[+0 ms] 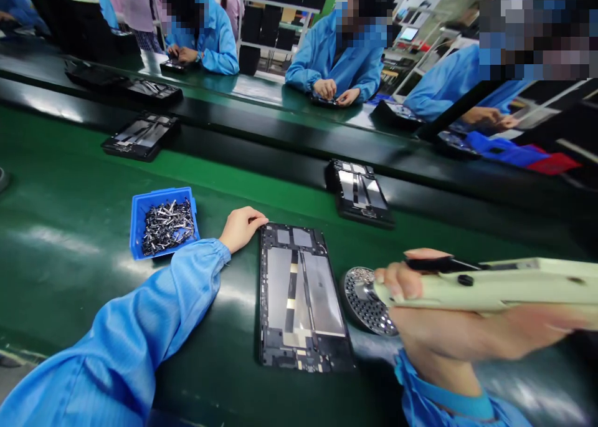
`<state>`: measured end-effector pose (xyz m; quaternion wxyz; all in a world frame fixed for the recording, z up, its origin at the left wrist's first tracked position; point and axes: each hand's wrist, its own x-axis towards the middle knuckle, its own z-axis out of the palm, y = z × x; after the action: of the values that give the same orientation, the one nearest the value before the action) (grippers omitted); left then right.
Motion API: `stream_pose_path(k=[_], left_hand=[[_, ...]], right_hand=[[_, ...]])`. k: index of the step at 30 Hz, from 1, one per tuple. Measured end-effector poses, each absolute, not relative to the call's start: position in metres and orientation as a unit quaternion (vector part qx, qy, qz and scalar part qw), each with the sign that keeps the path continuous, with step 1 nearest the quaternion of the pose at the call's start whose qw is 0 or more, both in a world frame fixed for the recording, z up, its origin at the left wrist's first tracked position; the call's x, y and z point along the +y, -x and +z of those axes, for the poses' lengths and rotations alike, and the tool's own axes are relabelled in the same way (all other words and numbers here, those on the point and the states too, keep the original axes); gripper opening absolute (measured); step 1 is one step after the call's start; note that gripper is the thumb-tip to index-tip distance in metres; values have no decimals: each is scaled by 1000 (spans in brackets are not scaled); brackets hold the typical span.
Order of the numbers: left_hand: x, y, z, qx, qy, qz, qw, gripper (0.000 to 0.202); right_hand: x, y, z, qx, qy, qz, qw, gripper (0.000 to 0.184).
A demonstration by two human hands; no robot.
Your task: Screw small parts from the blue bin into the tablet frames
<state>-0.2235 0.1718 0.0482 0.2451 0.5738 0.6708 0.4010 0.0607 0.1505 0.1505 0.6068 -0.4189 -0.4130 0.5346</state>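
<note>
My left hand (242, 229) lies flat on the green belt, its fingertips at the upper left corner of an open tablet chassis (299, 297). The chassis lies face up, showing grey panels and black framing. To the left of that hand stands a blue plastic bin (137, 224) full of small metal parts. My right hand (434, 321) grips a pale green electric screwdriver (495, 287). Its nose points at a round perforated metal screw dish (362, 301), and my fingers hide the bit.
A green conveyor belt (79, 165) runs across the view, with a black raised rail (261, 124) beyond it. Several similar dark tablet frames lie on the belt and rail. Co-workers in blue smocks sit across the line, working with their hands.
</note>
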Motion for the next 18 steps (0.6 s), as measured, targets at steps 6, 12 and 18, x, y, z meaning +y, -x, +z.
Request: stream_pose_path(k=[6,12,18], left_hand=[[173,222,47,642,-598,408,253,21],[169,218,44,665,-562,419,258,28],[170,216,46,676,-543,408,287,14]], right_hand=[[172,-3,148,-521,293,546,587,77],[196,55,150,-545,265,571,554,76],[215,90,141,-539,276,560,565,75]])
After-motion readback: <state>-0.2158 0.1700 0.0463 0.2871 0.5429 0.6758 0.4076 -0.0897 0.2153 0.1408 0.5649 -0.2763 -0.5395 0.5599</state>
